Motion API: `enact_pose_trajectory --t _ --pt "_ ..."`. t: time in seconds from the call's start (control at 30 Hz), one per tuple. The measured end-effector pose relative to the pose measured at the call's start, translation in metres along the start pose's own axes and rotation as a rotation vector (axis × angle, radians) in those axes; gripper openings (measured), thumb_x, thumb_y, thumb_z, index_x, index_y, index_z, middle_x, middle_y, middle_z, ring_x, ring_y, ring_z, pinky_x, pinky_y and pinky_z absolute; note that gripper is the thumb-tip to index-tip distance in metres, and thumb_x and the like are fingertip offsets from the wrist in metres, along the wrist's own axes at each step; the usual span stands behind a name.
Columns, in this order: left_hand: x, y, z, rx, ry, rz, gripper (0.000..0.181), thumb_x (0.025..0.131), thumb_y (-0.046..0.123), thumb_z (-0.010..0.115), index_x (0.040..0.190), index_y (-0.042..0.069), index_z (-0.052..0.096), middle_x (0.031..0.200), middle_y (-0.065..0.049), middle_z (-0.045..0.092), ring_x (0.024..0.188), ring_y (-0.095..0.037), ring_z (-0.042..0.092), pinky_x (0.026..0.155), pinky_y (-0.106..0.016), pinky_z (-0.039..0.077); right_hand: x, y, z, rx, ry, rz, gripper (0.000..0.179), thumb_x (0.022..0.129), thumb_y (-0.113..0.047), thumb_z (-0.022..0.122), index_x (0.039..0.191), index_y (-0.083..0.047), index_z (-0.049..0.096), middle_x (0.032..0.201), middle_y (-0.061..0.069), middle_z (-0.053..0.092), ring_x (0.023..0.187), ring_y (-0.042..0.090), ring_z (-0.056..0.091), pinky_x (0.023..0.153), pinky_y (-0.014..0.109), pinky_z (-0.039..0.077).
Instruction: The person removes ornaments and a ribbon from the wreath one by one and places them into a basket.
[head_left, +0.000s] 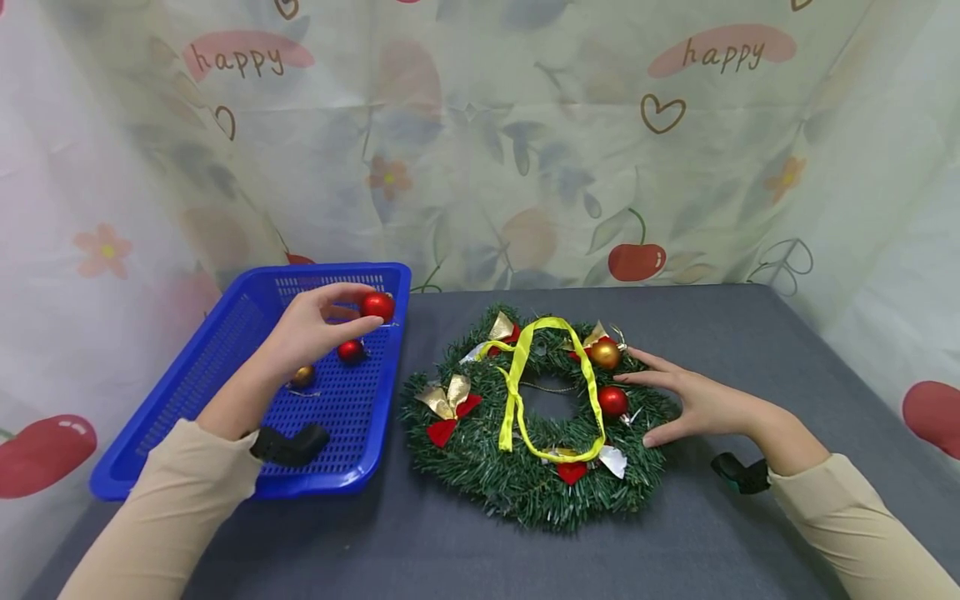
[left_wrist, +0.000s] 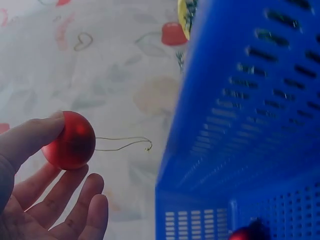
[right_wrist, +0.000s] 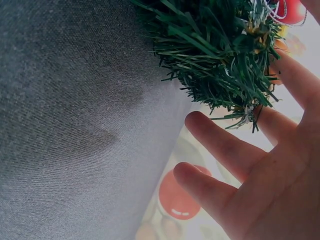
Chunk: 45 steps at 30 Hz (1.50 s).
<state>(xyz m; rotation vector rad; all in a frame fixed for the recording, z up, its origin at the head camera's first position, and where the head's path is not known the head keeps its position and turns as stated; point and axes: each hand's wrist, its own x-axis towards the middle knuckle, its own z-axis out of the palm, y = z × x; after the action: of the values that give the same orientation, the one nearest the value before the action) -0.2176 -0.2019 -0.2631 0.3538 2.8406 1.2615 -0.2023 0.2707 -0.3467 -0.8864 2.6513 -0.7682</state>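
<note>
My left hand (head_left: 318, 319) pinches a shiny red Christmas ball (head_left: 377, 307) between thumb and fingers, above the right side of a blue plastic basket (head_left: 386, 375). In the left wrist view a thin gold hanging loop (left_wrist: 125, 144) trails from the ball. A green tinsel wreath (head_left: 480, 467) lies on the table, with gold-and-red bows, a gold ball (head_left: 605, 353) and another red ball (head_left: 613, 402) on it. Fingers spread, my right hand (head_left: 701, 400) is at the wreath's right edge, its fingertips by the two balls and the thumb lower down.
Inside the basket lie a red ball (head_left: 350, 351) and a small gold ball (head_left: 303, 377). A yellow ribbon (head_left: 517, 375) is looped over the wreath's middle. The dark grey table (head_left: 720, 333) backs onto a printed curtain (head_left: 480, 167).
</note>
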Motion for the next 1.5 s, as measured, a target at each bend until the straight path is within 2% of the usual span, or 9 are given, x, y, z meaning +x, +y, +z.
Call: enact_pose_trajectory --t 0.1,0.27,0.6,0.8,1.03,1.17,1.4,1.5 --pt "0.002 -0.006 -0.004 0.023 0.007 -0.008 0.054 0.088 0.04 0.063 0.133 0.012 0.051 0.138 -0.015 0.049 0.119 -0.037 0.053 0.092 -0.052 0.047 0.0 0.0 0.0 0.002 0.0 0.0 0.072 0.074 -0.039 0.076 0.136 -0.013 0.049 0.154 0.022 0.012 0.136 0.05 0.019 0.096 0.068 0.031" --pt "0.003 -0.016 -0.01 0.011 0.012 -0.029 0.056 0.088 0.041 0.062 0.134 0.012 0.048 0.139 -0.016 0.047 0.12 -0.039 0.052 0.097 -0.055 0.044 0.0 -0.001 0.0 0.004 -0.002 0.005 0.072 0.074 -0.039 0.076 0.136 -0.013 0.049 0.155 0.022 0.012 0.136 0.05 0.018 0.096 0.068 0.031" --pt "0.004 -0.035 -0.017 0.022 0.035 -0.108 0.061 0.088 0.046 0.06 0.136 0.012 0.045 0.142 -0.018 0.043 0.122 -0.039 0.051 0.099 -0.055 0.042 0.0 -0.001 0.0 0.01 -0.003 0.012 0.072 0.074 -0.038 0.076 0.136 -0.013 0.048 0.155 0.022 0.012 0.136 0.051 0.018 0.097 0.069 0.03" --pt "0.007 -0.045 -0.021 0.039 0.056 -0.116 0.064 0.087 0.047 0.06 0.137 0.009 0.045 0.14 -0.02 0.045 0.122 -0.04 0.05 0.099 -0.055 0.041 0.0 0.0 0.0 0.009 -0.004 0.016 0.072 0.074 -0.038 0.076 0.136 -0.013 0.048 0.155 0.021 0.011 0.136 0.05 0.018 0.097 0.069 0.03" --pt "0.009 -0.051 -0.023 0.03 0.076 -0.114 0.062 0.088 0.04 0.062 0.136 0.004 0.045 0.136 -0.024 0.048 0.122 -0.041 0.05 0.101 -0.053 0.04 0.0 0.0 0.0 0.008 0.0 0.007 0.072 0.074 -0.037 0.077 0.136 -0.013 0.048 0.154 0.022 0.012 0.136 0.05 0.018 0.097 0.069 0.03" --pt "0.009 -0.054 -0.025 0.059 0.073 -0.118 0.062 0.088 0.041 0.061 0.135 0.003 0.045 0.136 -0.025 0.048 0.122 -0.042 0.051 0.102 -0.053 0.039 0.0 -0.001 0.0 0.008 0.0 0.01 0.072 0.074 -0.038 0.077 0.136 -0.013 0.048 0.154 0.022 0.012 0.136 0.05 0.018 0.097 0.069 0.03" --pt "0.009 -0.061 -0.028 0.097 0.046 -0.167 0.065 0.09 0.047 0.056 0.138 0.005 0.042 0.146 -0.024 0.036 0.124 -0.043 0.047 0.101 -0.057 0.039 0.0 -0.001 -0.001 0.007 -0.007 0.019 0.073 0.074 -0.038 0.076 0.136 -0.012 0.048 0.154 0.022 0.011 0.136 0.05 0.018 0.097 0.069 0.03" --pt "0.009 -0.062 -0.029 0.124 0.058 -0.172 0.065 0.09 0.046 0.056 0.137 0.003 0.043 0.142 -0.026 0.041 0.126 -0.043 0.044 0.103 -0.056 0.036 0.0 -0.001 -0.001 0.009 -0.011 0.021 0.072 0.075 -0.038 0.076 0.136 -0.012 0.048 0.155 0.021 0.011 0.136 0.05 0.018 0.097 0.069 0.03"
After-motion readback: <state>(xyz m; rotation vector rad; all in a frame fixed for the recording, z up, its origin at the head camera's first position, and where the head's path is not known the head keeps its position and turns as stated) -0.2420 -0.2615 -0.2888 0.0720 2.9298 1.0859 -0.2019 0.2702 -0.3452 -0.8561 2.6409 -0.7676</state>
